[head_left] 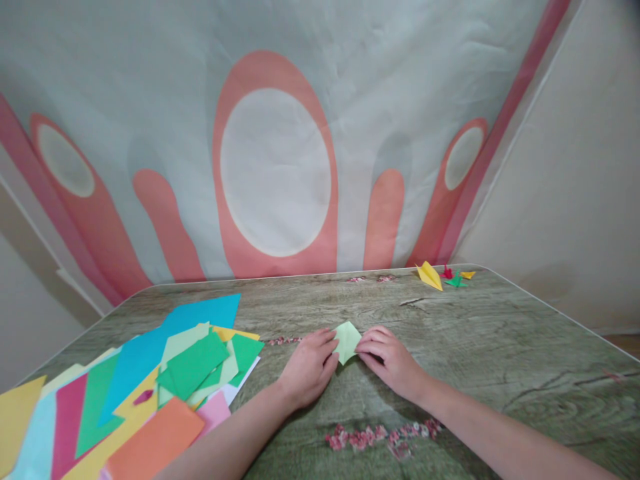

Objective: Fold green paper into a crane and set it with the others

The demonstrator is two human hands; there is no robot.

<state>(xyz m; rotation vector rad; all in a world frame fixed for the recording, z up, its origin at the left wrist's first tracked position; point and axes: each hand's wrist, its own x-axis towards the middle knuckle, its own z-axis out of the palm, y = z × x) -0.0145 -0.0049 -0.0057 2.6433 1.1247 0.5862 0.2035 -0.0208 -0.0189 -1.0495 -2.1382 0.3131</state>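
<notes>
A small pale green sheet of origami paper [347, 343] lies at mid-table, turned like a diamond, with faint crease lines on it. My left hand [311, 367] grips its left corner, the fingers curled and the thumb close to the edge. At the opposite corner my right hand [389, 359] pinches the paper between thumb and fingers. Both hands rest low, at the table's surface. The paper's outer corners are hidden under my fingers.
Coloured paper sheets [135, 360] spread over the table's left side, with an orange sheet [156, 437] nearest. Folded paper pieces, including a yellow paper plane [429, 276], sit at the far right. A printed cloth [277, 167] hangs behind the wood-patterned table [500, 347].
</notes>
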